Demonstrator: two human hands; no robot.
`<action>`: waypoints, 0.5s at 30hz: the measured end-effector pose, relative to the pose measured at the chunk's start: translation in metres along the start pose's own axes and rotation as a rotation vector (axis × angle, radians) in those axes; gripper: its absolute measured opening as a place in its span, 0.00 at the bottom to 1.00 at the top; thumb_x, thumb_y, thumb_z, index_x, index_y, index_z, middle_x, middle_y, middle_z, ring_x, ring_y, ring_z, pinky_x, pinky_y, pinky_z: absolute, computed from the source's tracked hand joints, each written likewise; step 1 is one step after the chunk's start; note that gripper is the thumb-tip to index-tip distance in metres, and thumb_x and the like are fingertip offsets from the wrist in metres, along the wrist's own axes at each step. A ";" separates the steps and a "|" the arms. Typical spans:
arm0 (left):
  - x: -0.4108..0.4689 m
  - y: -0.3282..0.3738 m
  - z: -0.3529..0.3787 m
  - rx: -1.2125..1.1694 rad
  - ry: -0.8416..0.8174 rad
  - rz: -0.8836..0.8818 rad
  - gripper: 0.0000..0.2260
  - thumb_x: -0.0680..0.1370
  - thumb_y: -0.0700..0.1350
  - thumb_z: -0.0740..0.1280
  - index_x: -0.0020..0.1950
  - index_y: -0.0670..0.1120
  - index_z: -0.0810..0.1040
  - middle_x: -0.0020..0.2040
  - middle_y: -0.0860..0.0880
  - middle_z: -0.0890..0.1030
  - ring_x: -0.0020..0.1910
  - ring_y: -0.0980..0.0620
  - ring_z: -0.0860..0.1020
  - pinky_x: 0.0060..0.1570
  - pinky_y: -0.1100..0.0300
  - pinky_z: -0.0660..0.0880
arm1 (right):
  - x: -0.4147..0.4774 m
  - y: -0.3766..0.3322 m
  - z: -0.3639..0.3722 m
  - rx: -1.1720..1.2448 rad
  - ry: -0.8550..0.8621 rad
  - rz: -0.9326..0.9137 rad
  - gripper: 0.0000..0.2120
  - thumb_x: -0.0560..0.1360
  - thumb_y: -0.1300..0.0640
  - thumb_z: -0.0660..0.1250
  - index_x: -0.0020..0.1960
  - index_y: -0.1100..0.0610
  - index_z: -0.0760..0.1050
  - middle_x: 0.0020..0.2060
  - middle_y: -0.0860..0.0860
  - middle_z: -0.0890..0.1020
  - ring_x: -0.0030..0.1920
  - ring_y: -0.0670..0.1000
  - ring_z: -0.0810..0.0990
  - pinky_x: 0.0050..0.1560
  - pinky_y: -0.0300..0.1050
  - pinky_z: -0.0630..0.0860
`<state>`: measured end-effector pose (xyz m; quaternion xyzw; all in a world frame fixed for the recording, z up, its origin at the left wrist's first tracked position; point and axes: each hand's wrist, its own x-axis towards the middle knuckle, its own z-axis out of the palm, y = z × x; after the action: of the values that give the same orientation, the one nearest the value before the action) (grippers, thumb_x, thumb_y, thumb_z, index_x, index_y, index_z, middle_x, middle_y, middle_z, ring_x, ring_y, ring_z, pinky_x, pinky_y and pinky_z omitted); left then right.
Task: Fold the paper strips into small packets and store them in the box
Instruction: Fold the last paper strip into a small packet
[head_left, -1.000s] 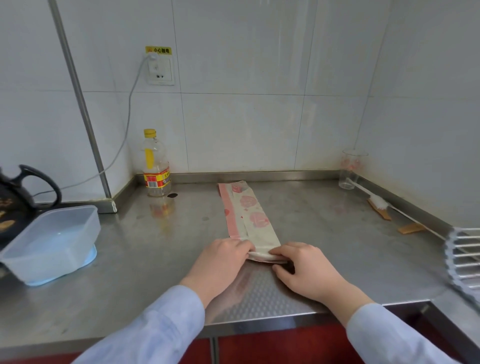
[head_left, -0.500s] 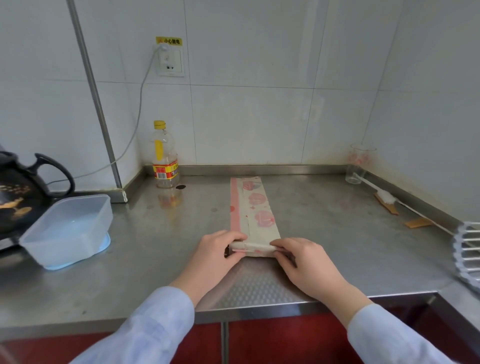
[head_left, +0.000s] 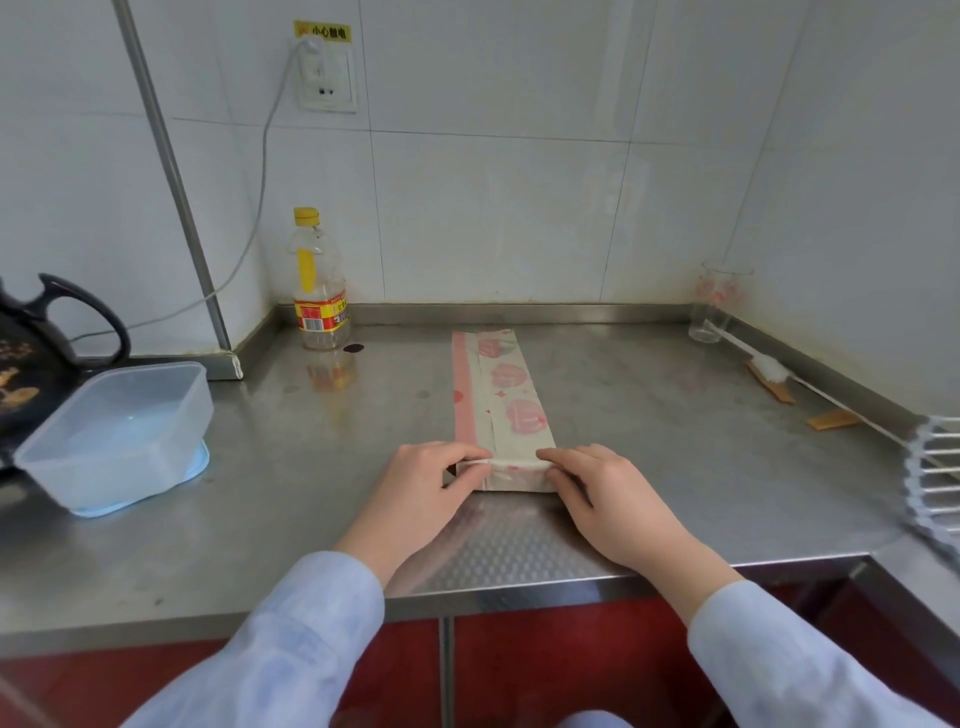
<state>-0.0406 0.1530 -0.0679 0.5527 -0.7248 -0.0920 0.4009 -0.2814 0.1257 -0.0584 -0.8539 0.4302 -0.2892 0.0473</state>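
A long paper strip (head_left: 501, 395), cream with pink fruit prints and a pink edge, lies lengthwise on the steel counter (head_left: 649, 447). Its near end is turned up into a short flat fold. My left hand (head_left: 423, 493) pinches the left corner of that fold, and my right hand (head_left: 610, 499) pinches the right corner, thumbs on top. A clear plastic box (head_left: 122, 434) stands open on its pale blue lid at the left, apart from both hands.
A black kettle (head_left: 31, 364) sits behind the box at the far left. A yellow-capped bottle (head_left: 318, 291) stands at the back wall, a glass (head_left: 719, 304) in the back right corner, a brush (head_left: 769, 369) along the right wall, a white rack (head_left: 935, 478) at the right edge.
The folded end has been rolled further up the strip, away from me, so less strip lies flat. Both hands moved forward with it and stay on its corners.
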 end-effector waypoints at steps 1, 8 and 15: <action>0.000 0.000 0.000 0.007 0.004 -0.008 0.09 0.77 0.55 0.67 0.54 0.57 0.84 0.45 0.62 0.83 0.45 0.64 0.79 0.45 0.75 0.69 | 0.001 0.000 0.000 0.012 -0.006 0.011 0.14 0.81 0.53 0.62 0.65 0.53 0.78 0.49 0.48 0.84 0.52 0.50 0.78 0.53 0.40 0.72; 0.001 -0.006 0.008 0.156 -0.003 -0.067 0.10 0.78 0.56 0.64 0.46 0.55 0.84 0.41 0.59 0.77 0.41 0.59 0.76 0.44 0.56 0.76 | 0.006 0.003 0.004 0.024 -0.047 0.096 0.13 0.80 0.50 0.61 0.59 0.50 0.81 0.51 0.45 0.85 0.54 0.49 0.80 0.56 0.45 0.74; 0.005 -0.012 0.013 0.209 0.013 -0.090 0.07 0.76 0.55 0.66 0.43 0.56 0.83 0.42 0.61 0.74 0.42 0.56 0.75 0.44 0.51 0.77 | 0.007 0.008 0.008 -0.005 0.045 0.171 0.07 0.77 0.53 0.66 0.50 0.49 0.83 0.38 0.46 0.77 0.41 0.48 0.76 0.45 0.45 0.73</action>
<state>-0.0412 0.1400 -0.0810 0.6242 -0.7022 -0.0304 0.3411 -0.2795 0.1143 -0.0640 -0.8073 0.5034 -0.3020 0.0603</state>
